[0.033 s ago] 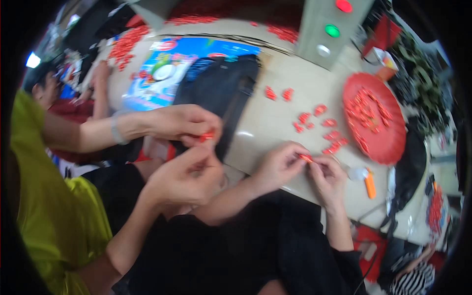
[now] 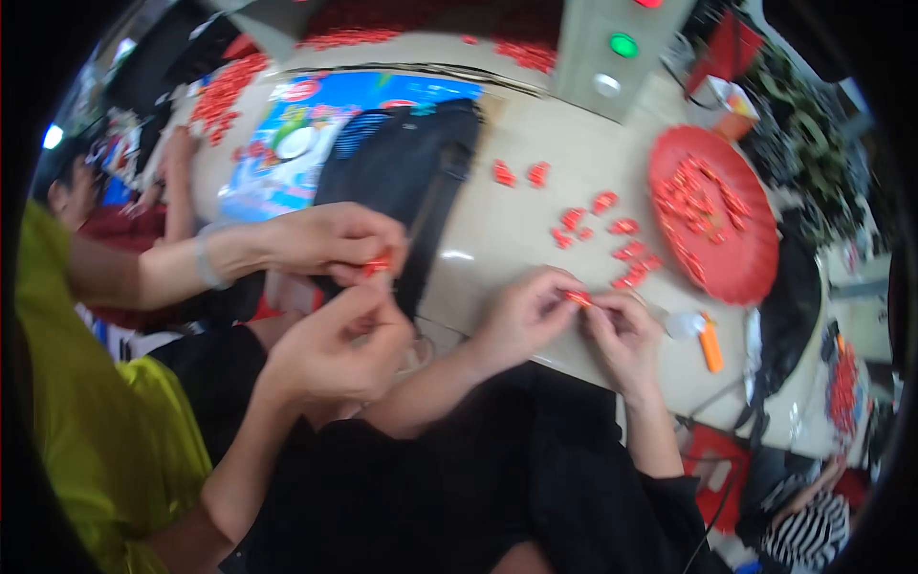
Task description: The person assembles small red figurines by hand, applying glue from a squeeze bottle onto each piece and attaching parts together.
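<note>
My left hand (image 2: 532, 311) and my right hand (image 2: 626, 335) meet above the front edge of the table. Between their fingertips they pinch a small shiny red piece (image 2: 579, 298), too small and blurred to name; both hands are closed on it. Beyond them, several similar red pieces (image 2: 604, 202) lie loose on the pale tabletop. A red scalloped dish (image 2: 736, 270) holds more of them to the right. Close by my right hand lies a small bottle with a white body and an orange part (image 2: 710, 342).
To my left, a co-worker in a yellow-green top (image 2: 96, 421) pinches another red piece (image 2: 378, 263). A black bag (image 2: 402, 163) lies on a blue printed sheet (image 2: 440, 91). A grey post with colored buttons (image 2: 612, 67) stands at the back. Another person (image 2: 86, 191) sits far left.
The whole scene has shifted slightly left and up in the picture. My hands keep their pinch on the red piece, with little visible finger movement.
</note>
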Demonstrator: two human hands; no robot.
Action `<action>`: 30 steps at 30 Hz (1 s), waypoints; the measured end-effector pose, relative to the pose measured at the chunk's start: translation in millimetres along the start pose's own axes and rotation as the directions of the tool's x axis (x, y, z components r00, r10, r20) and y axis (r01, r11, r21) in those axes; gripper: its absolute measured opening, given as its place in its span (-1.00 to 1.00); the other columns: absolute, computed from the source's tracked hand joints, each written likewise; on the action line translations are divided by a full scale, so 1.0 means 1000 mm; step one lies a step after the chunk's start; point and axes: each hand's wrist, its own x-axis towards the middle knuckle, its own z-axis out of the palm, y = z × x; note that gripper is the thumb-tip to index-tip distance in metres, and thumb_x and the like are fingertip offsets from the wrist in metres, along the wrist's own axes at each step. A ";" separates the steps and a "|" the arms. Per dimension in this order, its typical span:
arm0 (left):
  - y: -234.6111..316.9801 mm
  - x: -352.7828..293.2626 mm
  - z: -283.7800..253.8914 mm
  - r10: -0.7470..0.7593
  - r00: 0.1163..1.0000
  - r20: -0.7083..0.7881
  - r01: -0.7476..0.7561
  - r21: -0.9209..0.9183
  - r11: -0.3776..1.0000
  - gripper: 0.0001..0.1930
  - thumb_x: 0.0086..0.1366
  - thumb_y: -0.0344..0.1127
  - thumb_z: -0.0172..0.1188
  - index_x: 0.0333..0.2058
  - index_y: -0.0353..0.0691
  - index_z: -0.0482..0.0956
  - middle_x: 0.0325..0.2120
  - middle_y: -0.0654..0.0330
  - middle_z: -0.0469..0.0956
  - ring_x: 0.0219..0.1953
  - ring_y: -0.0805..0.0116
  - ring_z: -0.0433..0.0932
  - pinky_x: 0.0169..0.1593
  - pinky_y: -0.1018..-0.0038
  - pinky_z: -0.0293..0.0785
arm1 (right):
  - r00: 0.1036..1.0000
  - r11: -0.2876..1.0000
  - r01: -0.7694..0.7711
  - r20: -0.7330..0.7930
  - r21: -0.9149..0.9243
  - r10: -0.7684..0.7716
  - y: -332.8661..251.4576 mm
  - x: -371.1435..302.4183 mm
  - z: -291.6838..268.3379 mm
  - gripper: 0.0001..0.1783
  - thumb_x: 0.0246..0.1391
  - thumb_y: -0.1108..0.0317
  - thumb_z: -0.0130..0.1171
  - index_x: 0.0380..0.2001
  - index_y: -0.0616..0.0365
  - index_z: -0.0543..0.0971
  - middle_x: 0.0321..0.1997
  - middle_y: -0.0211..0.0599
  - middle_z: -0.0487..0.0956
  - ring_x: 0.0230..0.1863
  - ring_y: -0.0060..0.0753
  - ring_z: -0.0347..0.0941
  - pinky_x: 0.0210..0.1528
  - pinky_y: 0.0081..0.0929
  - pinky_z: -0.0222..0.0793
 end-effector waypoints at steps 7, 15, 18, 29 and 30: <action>-0.002 0.005 -0.005 -0.005 1.000 0.022 0.007 -0.075 0.997 -0.78 0.13 -0.64 -0.07 -0.22 -0.35 0.32 -0.24 0.18 0.32 -0.22 0.52 0.38 -0.15 0.63 0.33 | 0.997 0.997 0.074 0.000 0.030 -0.074 0.003 0.005 0.002 -0.90 -0.15 0.57 0.12 -0.46 0.29 0.48 -0.44 -0.32 0.42 -0.47 -0.61 0.39 -0.45 -0.73 0.34; 0.001 0.004 -0.002 0.060 0.997 0.042 -0.055 -0.100 0.993 -0.79 0.12 -0.65 -0.07 -0.23 -0.36 0.32 -0.22 0.14 0.30 -0.18 0.46 0.38 -0.08 0.58 0.31 | 0.989 0.989 0.146 -0.039 0.027 -0.145 0.003 0.002 0.005 -0.86 -0.16 0.58 0.13 -0.43 0.28 0.45 -0.45 -0.33 0.42 -0.49 -0.64 0.37 -0.48 -0.72 0.32; 0.001 0.003 -0.002 0.051 0.998 0.030 -0.048 -0.106 0.993 -0.80 0.13 -0.66 -0.08 -0.24 -0.36 0.32 -0.21 0.14 0.30 -0.16 0.45 0.38 -0.04 0.55 0.31 | 0.985 0.985 0.171 -0.035 0.004 -0.171 0.003 0.002 0.004 -0.85 -0.16 0.58 0.13 -0.43 0.27 0.45 -0.45 -0.34 0.42 -0.50 -0.65 0.37 -0.48 -0.71 0.32; 0.005 0.003 0.000 -0.007 1.000 0.017 0.008 -0.070 0.998 -0.83 0.16 -0.57 -0.05 -0.24 -0.35 0.31 -0.31 0.21 0.36 -0.24 0.55 0.38 -0.15 0.64 0.32 | 0.983 0.984 0.173 -0.062 0.038 -0.170 0.003 0.002 0.004 -0.86 -0.17 0.58 0.13 -0.44 0.29 0.46 -0.46 -0.34 0.42 -0.52 -0.67 0.37 -0.48 -0.74 0.31; 0.005 0.002 -0.001 -0.036 0.999 0.026 0.038 -0.051 0.998 -0.84 0.17 -0.55 -0.04 -0.23 -0.35 0.31 -0.33 0.23 0.38 -0.26 0.57 0.37 -0.18 0.66 0.31 | 0.989 0.988 0.145 -0.048 0.048 -0.143 0.003 0.003 0.003 -0.86 -0.17 0.58 0.13 -0.44 0.30 0.46 -0.46 -0.35 0.42 -0.51 -0.68 0.36 -0.48 -0.75 0.31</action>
